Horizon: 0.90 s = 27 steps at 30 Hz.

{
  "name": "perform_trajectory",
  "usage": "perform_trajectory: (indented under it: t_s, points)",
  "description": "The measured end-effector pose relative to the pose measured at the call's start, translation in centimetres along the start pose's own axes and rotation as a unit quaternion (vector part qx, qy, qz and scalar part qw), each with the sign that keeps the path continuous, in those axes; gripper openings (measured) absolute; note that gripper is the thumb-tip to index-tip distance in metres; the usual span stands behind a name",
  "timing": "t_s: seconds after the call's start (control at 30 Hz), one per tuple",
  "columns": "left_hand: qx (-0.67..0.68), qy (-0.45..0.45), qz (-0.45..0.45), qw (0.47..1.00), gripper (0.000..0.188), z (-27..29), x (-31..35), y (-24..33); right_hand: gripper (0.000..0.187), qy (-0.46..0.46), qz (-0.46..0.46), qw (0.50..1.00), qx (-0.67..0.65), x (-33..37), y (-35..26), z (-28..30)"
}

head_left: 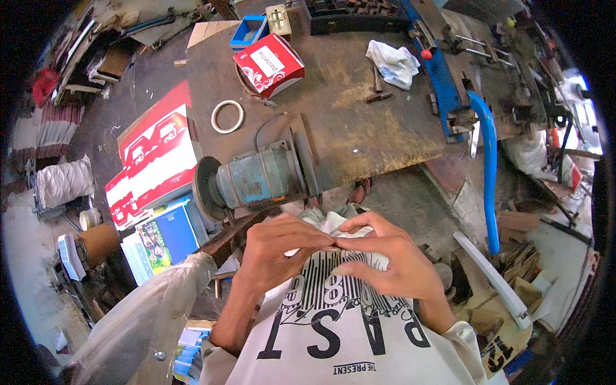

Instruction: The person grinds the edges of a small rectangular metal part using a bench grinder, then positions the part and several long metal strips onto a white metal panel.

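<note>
Before my chest, my left hand (280, 247) and my right hand (393, 255) meet at the fingertips. The left hand's fingers are pressed together, pointing right. On the right hand, the fingers bend in toward the left fingertips, while its thumb stands lower and apart. A small, thin, dark sliver (330, 248) shows between the fingertips; its kind is too small to make out. Beyond my hands, a worn blue-grey electric motor (260, 174) with a round grinding wheel (209, 186) sits at the workbench's near edge.
On the brown workbench (346, 122) lie a tape roll (228, 117), a red-and-white box (269, 66), a hammer (377, 86) and a white cloth (393, 64). Red printed card sheets (157, 154) are at left. A blue curved handle (489, 173) juts out at right.
</note>
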<state>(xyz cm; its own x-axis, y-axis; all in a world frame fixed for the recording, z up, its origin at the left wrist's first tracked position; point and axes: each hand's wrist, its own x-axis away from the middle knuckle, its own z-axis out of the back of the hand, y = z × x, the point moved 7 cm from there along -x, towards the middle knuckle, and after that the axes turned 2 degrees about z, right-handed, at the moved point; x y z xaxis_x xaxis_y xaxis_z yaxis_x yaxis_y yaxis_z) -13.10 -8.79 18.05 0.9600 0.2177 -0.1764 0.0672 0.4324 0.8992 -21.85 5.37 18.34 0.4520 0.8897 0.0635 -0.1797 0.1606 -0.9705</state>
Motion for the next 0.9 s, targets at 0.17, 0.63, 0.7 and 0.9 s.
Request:
perform_trajectory:
  t_s: [0.17,0.63,0.7,0.9]
  points:
    - [0.152,0.035,0.255,0.954,0.027,-1.1,1.2,-2.4,0.025,-0.013,-0.013,0.998,0.055,-0.3,2.9,-0.3]
    - [0.486,0.219,0.498,0.684,0.110,-1.9,8.0,-15.4,0.031,0.199,0.105,0.956,0.190,-3.4,9.9,-1.4]
    - [0.494,0.219,0.490,0.684,0.108,-1.9,7.9,-15.5,0.036,0.174,0.107,0.951,0.231,-3.6,9.7,-2.1]
    - [0.491,0.243,0.479,0.686,0.091,-1.5,7.8,-15.5,0.037,0.180,0.104,0.950,0.234,-3.7,9.5,-2.4]
